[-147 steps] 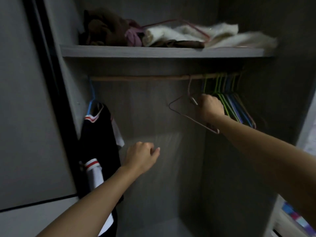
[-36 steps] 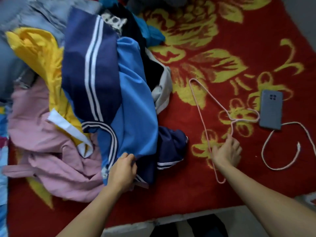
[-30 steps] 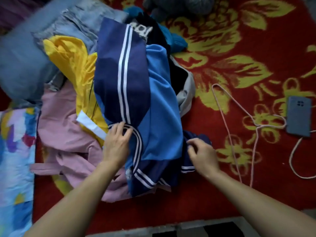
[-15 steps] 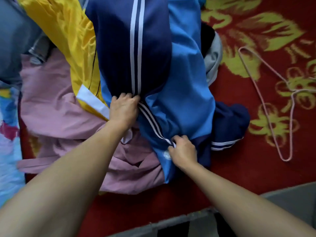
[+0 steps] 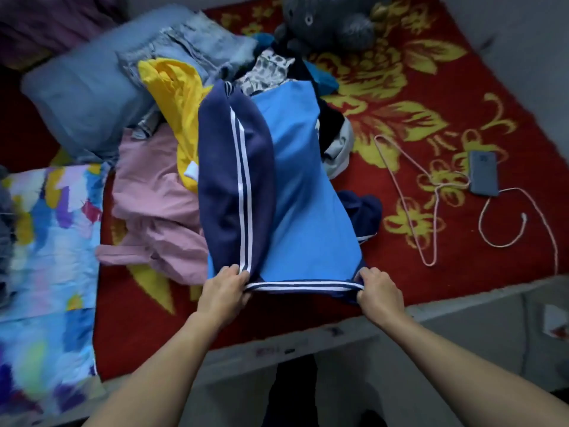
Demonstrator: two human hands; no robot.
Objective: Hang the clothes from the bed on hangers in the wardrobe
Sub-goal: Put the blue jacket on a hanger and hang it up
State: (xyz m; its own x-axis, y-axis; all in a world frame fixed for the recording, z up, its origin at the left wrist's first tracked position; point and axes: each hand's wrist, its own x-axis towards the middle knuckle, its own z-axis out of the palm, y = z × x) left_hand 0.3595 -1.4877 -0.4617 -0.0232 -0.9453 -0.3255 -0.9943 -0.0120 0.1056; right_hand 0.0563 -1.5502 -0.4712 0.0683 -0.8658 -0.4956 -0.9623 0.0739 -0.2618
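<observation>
Both hands hold one blue top (image 5: 301, 192) at the near edge of the bed (image 5: 277, 322). The left hand (image 5: 226, 291) has its fingers curled round the top's striped band at the left end. The right hand (image 5: 380, 295) grips the same band at the right end, so the band runs taut and level between them. The top's bright blue panel stretches away from the hands towards the middle of the bed. A navy sleeve with two white stripes lies folded over its left half, and a navy, white-striped part (which piece of the top it is cannot be told) juts out at its right side.

The far part of the top rests on a heap of clothes. A yellow garment (image 5: 172, 87) and a pink garment (image 5: 154, 204) lie to its left, touching it. Jeans (image 5: 191, 44) lie beyond the yellow one, partly on a blue pillow (image 5: 83, 87) near the bed's far left corner. A spotted cloth (image 5: 268, 69) and a grey garment (image 5: 341, 149) show past the top's far and right sides.

A pink hanger (image 5: 409, 192) lies flat on the red, yellow-flowered cover to the right of the top, apart from it. Its hook touches or lies just beside a phone (image 5: 483, 172) towards the bed's right edge. A white cable (image 5: 523, 223) loops nearer the near edge, just by the phone. A grey plush toy (image 5: 326, 20) sits at the far edge. A many-coloured sheet (image 5: 46, 241) covers the near left corner.
</observation>
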